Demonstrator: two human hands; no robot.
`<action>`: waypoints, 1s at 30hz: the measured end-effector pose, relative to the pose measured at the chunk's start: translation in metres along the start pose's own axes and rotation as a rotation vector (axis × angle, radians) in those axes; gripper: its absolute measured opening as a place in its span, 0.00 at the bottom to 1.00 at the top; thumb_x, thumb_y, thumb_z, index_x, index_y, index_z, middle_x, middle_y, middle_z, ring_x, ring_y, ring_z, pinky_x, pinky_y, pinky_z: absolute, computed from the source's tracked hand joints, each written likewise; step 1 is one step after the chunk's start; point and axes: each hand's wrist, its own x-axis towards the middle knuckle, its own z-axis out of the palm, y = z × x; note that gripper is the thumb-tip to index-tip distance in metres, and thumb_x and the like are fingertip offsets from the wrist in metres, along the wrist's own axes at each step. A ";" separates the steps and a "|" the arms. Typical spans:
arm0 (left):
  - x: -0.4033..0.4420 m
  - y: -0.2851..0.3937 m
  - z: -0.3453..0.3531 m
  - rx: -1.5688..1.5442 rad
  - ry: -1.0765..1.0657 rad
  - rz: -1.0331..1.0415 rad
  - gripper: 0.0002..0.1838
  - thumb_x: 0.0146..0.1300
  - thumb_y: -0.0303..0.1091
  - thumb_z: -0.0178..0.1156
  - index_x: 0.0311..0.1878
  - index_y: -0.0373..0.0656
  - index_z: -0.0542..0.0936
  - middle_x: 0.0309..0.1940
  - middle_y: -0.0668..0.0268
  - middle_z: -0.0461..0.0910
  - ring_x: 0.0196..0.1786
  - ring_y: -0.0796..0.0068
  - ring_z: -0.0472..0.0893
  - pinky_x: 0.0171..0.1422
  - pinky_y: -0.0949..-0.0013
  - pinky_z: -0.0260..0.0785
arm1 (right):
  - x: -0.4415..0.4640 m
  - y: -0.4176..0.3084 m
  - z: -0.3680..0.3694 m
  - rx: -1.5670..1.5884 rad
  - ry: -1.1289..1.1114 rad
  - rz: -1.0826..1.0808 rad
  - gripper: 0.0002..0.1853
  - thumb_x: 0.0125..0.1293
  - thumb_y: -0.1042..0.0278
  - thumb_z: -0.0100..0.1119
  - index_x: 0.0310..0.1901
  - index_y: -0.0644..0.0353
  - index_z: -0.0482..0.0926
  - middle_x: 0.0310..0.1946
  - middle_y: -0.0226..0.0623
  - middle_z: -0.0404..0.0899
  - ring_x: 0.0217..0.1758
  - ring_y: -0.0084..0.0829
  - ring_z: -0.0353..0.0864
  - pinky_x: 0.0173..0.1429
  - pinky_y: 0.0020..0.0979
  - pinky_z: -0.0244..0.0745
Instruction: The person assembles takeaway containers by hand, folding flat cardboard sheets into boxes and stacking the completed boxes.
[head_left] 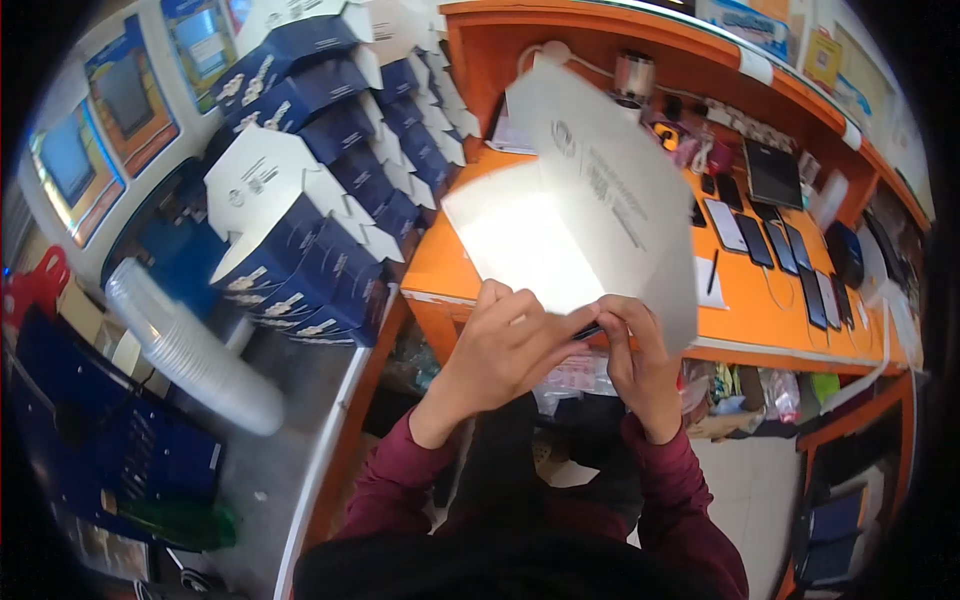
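Note:
A partly folded cardboard box (625, 190) is in front of me, its pale inner side and printed lid flap turned up. My left hand (505, 345) is closed at the box's near edge, with its fingers bent and pinching. Beside it, my right hand (642, 358) grips the near right edge between thumb and fingers. The two hands almost meet at the near corner, where a small dark strip shows between them. The outer side of the box is mostly hidden.
Stacked blue-and-white boxes (300, 260) stand at left. Nested clear plastic cups (195, 345) lie on the grey counter (290, 440). Several phones (780, 245), a pen (713, 272) and a black laptop-like device (772, 172) lie on the orange desk (745, 325). A shelf runs behind.

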 end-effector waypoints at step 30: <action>-0.002 -0.091 -0.056 -0.002 0.287 -0.605 0.17 0.73 0.43 0.62 0.52 0.40 0.87 0.44 0.55 0.89 0.47 0.57 0.87 0.58 0.59 0.74 | -0.029 0.180 0.017 -0.828 -0.320 0.707 0.35 0.71 0.36 0.56 0.63 0.63 0.77 0.60 0.58 0.74 0.64 0.59 0.70 0.63 0.59 0.69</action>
